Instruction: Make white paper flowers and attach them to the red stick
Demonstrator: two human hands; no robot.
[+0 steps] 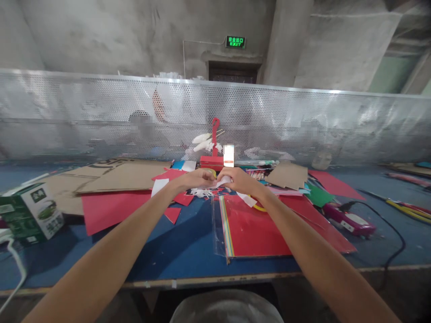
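Both my arms reach out over the blue table (175, 251). My left hand (197, 178) and my right hand (237, 179) meet at the middle, fingers closed on a piece of white paper (222, 181) held between them. A yellow scissor-like handle (259, 207) shows under my right wrist. White paper scraps (202, 193) lie just below my hands. A clear sleeve with a stack of coloured sheets, red on top (256, 229), lies in front of my right arm.
Red sheets (111, 208) and brown cardboard (117, 177) lie at left, a green and white box (32, 217) at far left. A red stand (213, 157) sits behind my hands. A purple tool with a black cable (350, 220) lies right. A perforated metal screen (303, 121) closes the back.
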